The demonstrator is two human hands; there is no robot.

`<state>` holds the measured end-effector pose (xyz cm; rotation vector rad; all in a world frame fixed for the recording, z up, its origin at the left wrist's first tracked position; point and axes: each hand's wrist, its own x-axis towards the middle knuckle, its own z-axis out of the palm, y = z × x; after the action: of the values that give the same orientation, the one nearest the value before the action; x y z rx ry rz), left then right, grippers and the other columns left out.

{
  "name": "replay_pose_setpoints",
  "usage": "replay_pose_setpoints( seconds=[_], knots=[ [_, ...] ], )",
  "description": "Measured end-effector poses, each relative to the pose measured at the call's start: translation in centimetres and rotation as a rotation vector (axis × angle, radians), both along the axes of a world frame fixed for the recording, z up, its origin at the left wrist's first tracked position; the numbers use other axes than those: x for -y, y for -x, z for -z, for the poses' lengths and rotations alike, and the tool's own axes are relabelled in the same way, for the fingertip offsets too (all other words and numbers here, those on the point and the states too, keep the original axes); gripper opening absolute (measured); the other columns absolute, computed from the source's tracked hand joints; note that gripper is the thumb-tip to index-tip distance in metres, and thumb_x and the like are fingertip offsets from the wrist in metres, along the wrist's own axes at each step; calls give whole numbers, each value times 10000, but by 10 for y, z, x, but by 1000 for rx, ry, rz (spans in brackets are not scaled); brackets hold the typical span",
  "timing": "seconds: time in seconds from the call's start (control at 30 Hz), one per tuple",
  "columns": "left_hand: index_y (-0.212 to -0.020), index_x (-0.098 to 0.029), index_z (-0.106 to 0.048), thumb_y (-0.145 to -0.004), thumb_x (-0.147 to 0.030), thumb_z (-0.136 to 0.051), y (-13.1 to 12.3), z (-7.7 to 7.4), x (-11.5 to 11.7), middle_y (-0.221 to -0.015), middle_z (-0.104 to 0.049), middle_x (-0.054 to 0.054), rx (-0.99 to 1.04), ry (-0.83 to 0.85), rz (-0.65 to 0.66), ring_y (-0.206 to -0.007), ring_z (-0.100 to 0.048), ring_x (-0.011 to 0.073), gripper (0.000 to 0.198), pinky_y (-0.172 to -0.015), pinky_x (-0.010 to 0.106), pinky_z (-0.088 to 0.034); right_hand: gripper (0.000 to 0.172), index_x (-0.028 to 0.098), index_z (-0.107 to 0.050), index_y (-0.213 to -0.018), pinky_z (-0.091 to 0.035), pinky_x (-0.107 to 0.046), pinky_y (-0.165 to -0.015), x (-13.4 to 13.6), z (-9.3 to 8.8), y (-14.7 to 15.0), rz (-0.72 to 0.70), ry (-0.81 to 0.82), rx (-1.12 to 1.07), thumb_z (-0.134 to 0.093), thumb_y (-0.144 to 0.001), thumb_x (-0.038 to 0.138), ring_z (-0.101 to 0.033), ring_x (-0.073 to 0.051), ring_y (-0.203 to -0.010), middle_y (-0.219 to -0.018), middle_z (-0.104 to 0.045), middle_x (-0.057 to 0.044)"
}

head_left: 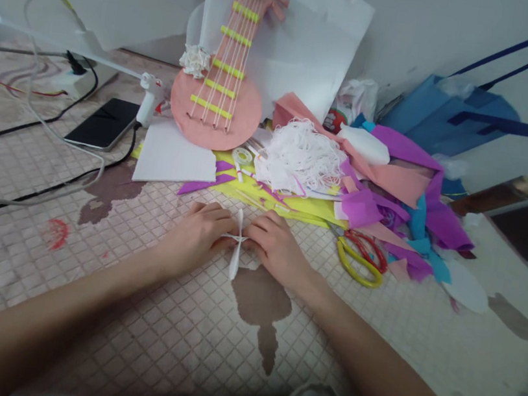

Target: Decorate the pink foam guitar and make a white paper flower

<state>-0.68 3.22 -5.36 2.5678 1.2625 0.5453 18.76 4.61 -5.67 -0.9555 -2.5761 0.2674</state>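
Note:
My left hand (200,233) and my right hand (277,247) lie knuckles-up on the patterned floor mat (166,335), fingers curled toward each other. Between them they pinch a small white piece (236,246) shaped like a thin bundle tied at its middle, its ends pointing up and down. Just beyond the hands lie yellow paper sheets (273,199) and a heap of white string (302,154). A pink paper guitar (224,81) with yellow strips leans against the wall behind.
Scissors (361,257) with red and yellow handles lie right of my right hand. Purple, pink and blue paper scraps (393,190) pile at the right. A glue gun (147,100), a phone (105,123), cables (33,126), white sheet (171,159) and blue bag (453,113) surround.

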Motion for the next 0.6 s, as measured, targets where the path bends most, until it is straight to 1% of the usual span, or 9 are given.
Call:
replay_pose_setpoints(
  seconds=[0.1,0.2,0.3,0.37,0.43,0.5,0.57,0.6],
  knots=[
    [-760,-182,-595,-825,-216,-560,1,0,-2,-803,-619,17,31,33,21,-823,-532,183,81,-740,322,-338,200,174,-567,-704,-382,-308,-735,-4,1,-1,-59,-2,-24,-488,-888,187,-428,-193,-826,-750,-548,-48],
    [-773,-184,-585,-824,-190,-541,2,1,-3,-808,-615,11,37,47,34,-837,-521,181,68,-762,327,-333,253,171,-543,-672,-369,-302,-719,-8,2,0,-132,-36,-37,-441,-903,156,-420,-184,-794,-709,-523,-37],
    [-773,-185,-582,-829,-174,-518,2,2,-4,-796,-609,11,25,30,28,-833,-508,182,86,-755,329,-331,290,174,-542,-662,-362,-310,-717,-13,5,1,-146,-70,-34,-405,-917,162,-422,-185,-790,-698,-513,-36],
    [-765,-183,-576,-844,-199,-511,2,4,-5,-794,-609,14,19,23,18,-826,-505,183,104,-747,329,-333,288,177,-557,-673,-367,-316,-745,-15,8,1,-136,-60,-38,-411,-921,195,-431,-186,-798,-701,-521,-37],
    [-776,-180,-576,-857,-235,-513,3,6,-6,-816,-616,19,29,31,2,-836,-512,184,116,-751,328,-341,241,176,-585,-736,-378,-320,-783,-16,11,-1,-128,-21,-72,-435,-916,231,-452,-185,-825,-749,-551,-43],
    [-800,-181,-584,-862,-259,-519,4,8,-6,-848,-625,25,46,38,-14,-854,-523,185,119,-765,330,-350,184,178,-604,-841,-392,-323,-809,-17,14,-5,-119,31,-125,-451,-910,252,-476,-184,-869,-849,-582,-56],
    [-831,-187,-599,-861,-265,-527,5,10,-7,-872,-631,29,54,39,-16,-872,-532,187,111,-783,333,-360,174,186,-608,-912,-407,-327,-807,-18,17,-10,-104,71,-159,-447,-911,252,-494,-185,-894,-915,-586,-65],
    [-846,-191,-606,-858,-268,-536,5,10,-7,-880,-633,29,57,40,-12,-880,-535,188,105,-793,335,-366,180,191,-611,-919,-410,-330,-804,-19,18,-12,-99,80,-162,-441,-913,247,-499,-186,-891,-917,-585,-65]
  ],
)
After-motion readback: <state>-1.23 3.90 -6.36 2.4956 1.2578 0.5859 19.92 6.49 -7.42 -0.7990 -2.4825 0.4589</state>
